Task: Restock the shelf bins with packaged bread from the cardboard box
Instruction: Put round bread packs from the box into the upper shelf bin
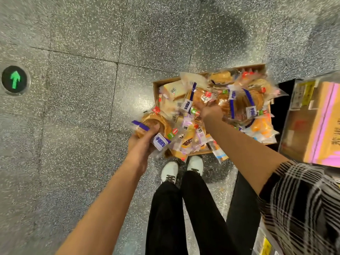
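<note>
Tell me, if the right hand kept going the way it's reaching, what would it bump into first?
The right hand already reaches into the pile, so it would likely push straight into the round bread packs heaped in the cardboard box. Blur hides its exact grip.

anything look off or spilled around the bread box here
Yes. The cardboard box on the floor is overfilled: bread packets are heaped above its rim, and one packet hangs over the near edge by the shoes. Nothing looks torn, though the pile is blurred.
</note>
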The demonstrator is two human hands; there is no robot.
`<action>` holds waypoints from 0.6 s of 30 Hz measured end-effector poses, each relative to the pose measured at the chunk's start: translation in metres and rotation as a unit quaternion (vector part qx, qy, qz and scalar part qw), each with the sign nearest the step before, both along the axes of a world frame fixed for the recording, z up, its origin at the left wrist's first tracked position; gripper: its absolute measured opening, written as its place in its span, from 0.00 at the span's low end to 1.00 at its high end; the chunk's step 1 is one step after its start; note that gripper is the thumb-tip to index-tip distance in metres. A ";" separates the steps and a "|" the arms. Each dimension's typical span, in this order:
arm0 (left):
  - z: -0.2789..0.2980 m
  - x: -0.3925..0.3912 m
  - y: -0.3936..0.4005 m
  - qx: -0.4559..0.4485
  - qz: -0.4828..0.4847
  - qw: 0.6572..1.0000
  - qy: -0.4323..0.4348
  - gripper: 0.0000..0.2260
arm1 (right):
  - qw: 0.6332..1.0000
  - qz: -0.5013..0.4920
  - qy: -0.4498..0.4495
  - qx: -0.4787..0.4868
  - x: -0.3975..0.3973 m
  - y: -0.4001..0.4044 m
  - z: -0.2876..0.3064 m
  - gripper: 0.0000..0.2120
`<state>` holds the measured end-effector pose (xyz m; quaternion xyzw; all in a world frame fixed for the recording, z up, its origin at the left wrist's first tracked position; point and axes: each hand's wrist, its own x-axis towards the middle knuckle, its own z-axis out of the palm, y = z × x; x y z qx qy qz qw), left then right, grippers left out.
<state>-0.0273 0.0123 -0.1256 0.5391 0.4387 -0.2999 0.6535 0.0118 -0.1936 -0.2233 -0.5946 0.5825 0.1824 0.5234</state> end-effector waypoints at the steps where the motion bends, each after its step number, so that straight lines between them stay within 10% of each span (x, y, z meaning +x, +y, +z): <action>1: -0.004 0.001 0.000 0.011 0.009 1.000 -0.001 0.24 | 1.000 -0.012 0.008 -0.010 0.004 0.002 -0.003 0.22; 10: -0.001 0.009 -0.001 0.101 0.040 0.994 -0.004 0.20 | 0.997 0.058 0.016 -0.047 -0.004 -0.001 0.025 0.10; 18: 0.075 0.008 -0.048 0.103 -0.060 0.992 -0.042 0.25 | 0.994 0.085 -0.043 -0.054 -0.031 -0.024 0.113 0.25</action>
